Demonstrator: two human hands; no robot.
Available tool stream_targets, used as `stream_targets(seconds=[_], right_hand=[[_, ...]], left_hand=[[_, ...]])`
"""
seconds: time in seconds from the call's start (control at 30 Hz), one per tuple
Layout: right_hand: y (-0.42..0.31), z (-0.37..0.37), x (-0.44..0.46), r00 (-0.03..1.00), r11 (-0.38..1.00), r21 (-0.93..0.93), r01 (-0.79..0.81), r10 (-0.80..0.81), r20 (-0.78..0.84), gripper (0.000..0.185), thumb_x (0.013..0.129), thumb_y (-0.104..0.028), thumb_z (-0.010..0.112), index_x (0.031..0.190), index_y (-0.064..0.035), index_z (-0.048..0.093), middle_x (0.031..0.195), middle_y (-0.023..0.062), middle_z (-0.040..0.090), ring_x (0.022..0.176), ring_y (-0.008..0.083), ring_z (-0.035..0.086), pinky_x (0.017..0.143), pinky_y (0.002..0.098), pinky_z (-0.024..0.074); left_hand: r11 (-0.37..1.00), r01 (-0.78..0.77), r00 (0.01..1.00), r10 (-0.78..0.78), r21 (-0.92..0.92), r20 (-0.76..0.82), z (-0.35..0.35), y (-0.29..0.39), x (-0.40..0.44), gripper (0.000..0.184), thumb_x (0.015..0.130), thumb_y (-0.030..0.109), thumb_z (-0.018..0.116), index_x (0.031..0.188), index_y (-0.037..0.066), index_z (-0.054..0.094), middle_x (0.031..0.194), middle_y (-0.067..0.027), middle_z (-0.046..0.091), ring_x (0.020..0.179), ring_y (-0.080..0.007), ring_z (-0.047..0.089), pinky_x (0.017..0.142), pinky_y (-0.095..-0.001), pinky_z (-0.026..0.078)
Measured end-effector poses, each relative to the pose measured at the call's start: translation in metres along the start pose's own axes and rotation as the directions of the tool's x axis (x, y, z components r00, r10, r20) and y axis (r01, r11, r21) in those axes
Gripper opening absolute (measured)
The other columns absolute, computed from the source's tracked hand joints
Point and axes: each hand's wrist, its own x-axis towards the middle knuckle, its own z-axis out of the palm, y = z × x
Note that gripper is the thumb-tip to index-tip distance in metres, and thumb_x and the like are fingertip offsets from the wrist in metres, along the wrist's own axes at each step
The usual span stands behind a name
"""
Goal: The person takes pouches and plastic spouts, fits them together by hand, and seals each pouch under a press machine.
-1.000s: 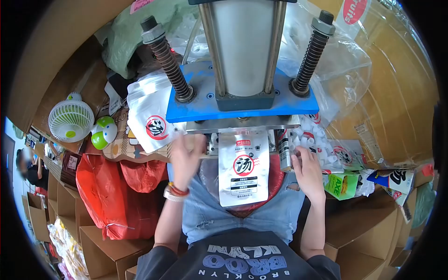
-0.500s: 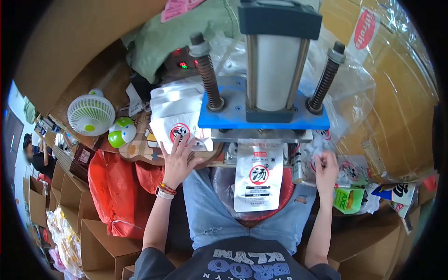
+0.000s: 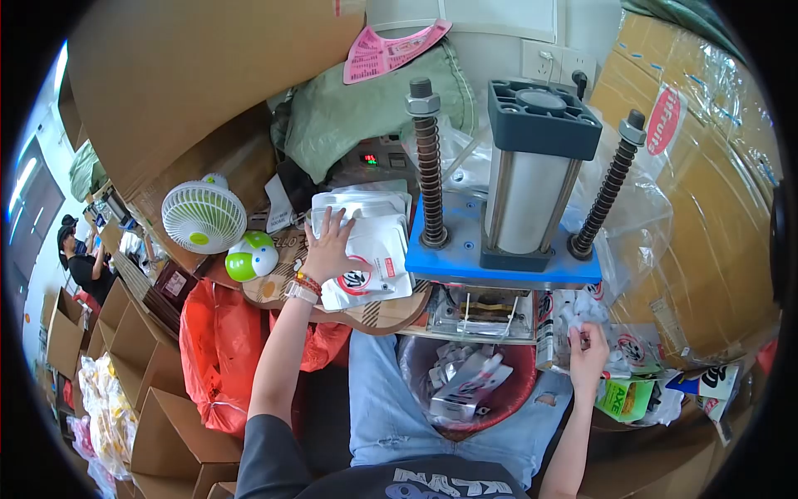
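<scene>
My left hand (image 3: 334,249) lies with spread fingers on a stack of white printed pouches (image 3: 381,249), at the left of the press. My right hand (image 3: 588,353) is closed, fingers curled together, beside a plastic bag with small white pieces (image 3: 573,309); what it pinches, if anything, I cannot make out. Between the hands stands the press, with a blue plate (image 3: 465,264) and a grey cylinder (image 3: 525,200). Below its plate a metal bed (image 3: 482,312) shows. A lined red basin (image 3: 525,366) between my knees holds several pouches (image 3: 474,387).
A white-green fan (image 3: 204,218) and a green-white round object (image 3: 251,256) stand left on the wooden board (image 3: 374,316). Red bags (image 3: 220,358) and open cartons (image 3: 174,432) are at lower left. A large wrapped carton (image 3: 690,200) rises at right. Other people (image 3: 87,262) are far left.
The pouch that hung from the press front is gone from there, and pouches show in the basin. My left hand has moved further up the stack. The camera view has shifted.
</scene>
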Motion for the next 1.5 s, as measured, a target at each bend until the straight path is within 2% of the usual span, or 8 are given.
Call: stream_targets(seconds=[0.23,0.47,0.67,0.9,1.1,1.37,1.43,1.5], right_hand=[[-0.003,0.0,-0.001,1.0,1.0,0.012,-0.017,0.018,-0.014,0.015,0.088,-0.009,0.069,0.09,0.0004,0.057,0.085,0.0128,0.058,0.072,0.0281,0.057,0.064,0.0361,0.0447],[-0.003,0.002,-0.001,0.999,0.999,-0.005,0.036,-0.036,-0.027,0.014,0.088,-0.008,0.068,0.091,0.0002,0.058,0.086,0.0125,0.059,0.071,0.0272,0.057,0.065,0.036,0.0454],[-0.001,-0.002,-0.003,0.998,0.999,0.0,0.043,-0.043,-0.053,0.013,0.087,-0.008,0.069,0.092,-0.0004,0.059,0.083,0.0119,0.058,0.068,0.0257,0.057,0.064,0.0359,0.0455],[-0.006,0.0,-0.004,1.0,1.0,-0.01,-0.014,0.014,0.018,0.015,0.086,-0.009,0.07,0.092,-0.0005,0.059,0.082,0.0119,0.057,0.064,0.0243,0.056,0.061,0.0359,0.0446],[-0.003,0.001,-0.002,0.998,0.999,-0.017,0.032,-0.032,-0.058,0.013,0.087,-0.006,0.069,0.091,0.0004,0.059,0.078,0.0081,0.056,0.06,0.0172,0.05,0.056,0.0305,0.0408],[-0.006,0.002,-0.002,0.999,0.999,0.004,-0.041,0.041,-0.017,0.014,0.087,-0.007,0.069,0.092,-0.0007,0.058,0.085,0.0096,0.059,0.063,0.0189,0.053,0.059,0.0306,0.043],[-0.008,0.001,-0.001,0.999,0.999,-0.016,-0.039,0.038,-0.026,0.013,0.088,-0.007,0.068,0.092,-0.0008,0.058,0.084,0.009,0.059,0.063,0.0181,0.053,0.058,0.0303,0.0428],[-0.007,0.004,-0.002,0.999,0.999,-0.028,-0.034,0.034,-0.003,0.012,0.089,-0.007,0.068,0.093,-0.0008,0.058,0.084,0.0084,0.059,0.064,0.0173,0.053,0.058,0.0299,0.0426]], left_hand=[[0.982,0.036,0.999,-0.034,-0.186,0.01,-0.065,0.03,-0.007,0.076,0.053,0.05,0.089,0.107,0.006,0.059,0.112,-0.0129,0.066,0.107,-0.0353,0.062,0.085,-0.0485,0.048],[0.968,0.061,0.995,-0.078,-0.245,-0.063,-0.071,0.051,-0.053,0.095,0.061,0.058,0.084,0.135,0.01,0.048,0.077,-0.0135,0.069,0.07,-0.0346,0.069,0.064,-0.0413,0.055],[0.973,-0.207,0.977,0.21,-0.097,0.023,-0.067,0.061,-0.072,0.036,0.077,0.041,0.074,0.084,0.006,0.074,0.079,-0.01,0.067,0.074,-0.0305,0.068,0.066,-0.0402,0.054],[0.985,-0.025,0.799,0.124,0.173,-0.589,-0.048,0.05,-0.062,0.064,0.07,0.004,0.066,0.133,0.007,0.056,0.09,-0.0056,0.054,0.074,-0.0221,0.056,0.063,-0.0328,0.05],[0.995,0.085,0.995,-0.088,-0.054,-0.049,0.004,0.073,-0.076,0.081,0.08,0.041,0.074,0.144,0.002,0.043,0.116,-0.0145,0.062,0.101,-0.0326,0.066,0.083,-0.0423,0.054],[0.9,0.01,0.742,-0.298,-0.435,-0.601,-0.085,0.082,-0.005,0.061,0.099,0.036,0.054,0.145,0.0,0.039,0.138,-0.023,0.051,0.135,-0.0386,0.041,0.112,-0.0485,0.031],[0.965,0.145,0.678,-0.259,-0.22,-0.688,-0.046,0.095,0.023,0.062,0.099,0.041,0.05,0.149,0.007,0.037,0.145,-0.0192,0.047,0.142,-0.0372,0.034,0.116,-0.055,0.021],[0.978,0.206,0.871,-0.203,-0.043,-0.448,0.048,0.089,0.042,0.065,0.098,0.048,0.048,0.153,0.016,0.034,0.155,-0.0157,0.036,0.147,-0.0371,0.024,0.117,-0.0616,0.014]])
